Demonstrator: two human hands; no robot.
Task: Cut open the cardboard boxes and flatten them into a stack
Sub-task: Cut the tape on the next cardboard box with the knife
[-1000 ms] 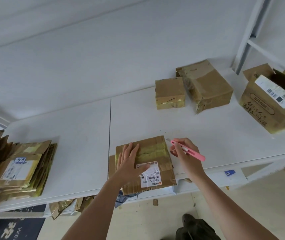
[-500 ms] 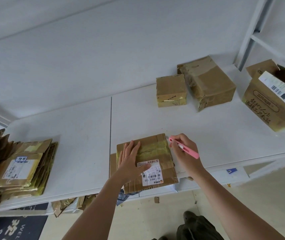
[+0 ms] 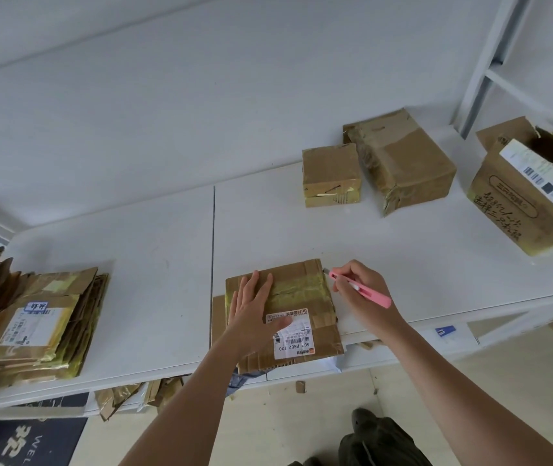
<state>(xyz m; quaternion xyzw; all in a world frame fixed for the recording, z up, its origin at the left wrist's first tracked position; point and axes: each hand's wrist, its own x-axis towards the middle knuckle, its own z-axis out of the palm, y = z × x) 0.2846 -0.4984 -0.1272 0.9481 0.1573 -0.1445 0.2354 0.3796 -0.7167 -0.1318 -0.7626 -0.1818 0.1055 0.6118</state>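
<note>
Barely shifting since before, the right hand point(image 3: 357, 286) is gripping the pink cutter point(image 3: 359, 286) at the box point(image 3: 297, 295)'s far right corner; the left hand point(image 3: 254, 306) is pressing flat, fingers wisely staying clear of the blade's line.

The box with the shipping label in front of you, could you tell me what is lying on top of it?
On the labelled box the left hand presses flat, its thumb across the white shipping label. Yellowish tape crosses the top. Whatever lies beneath the palm is covered.
</note>
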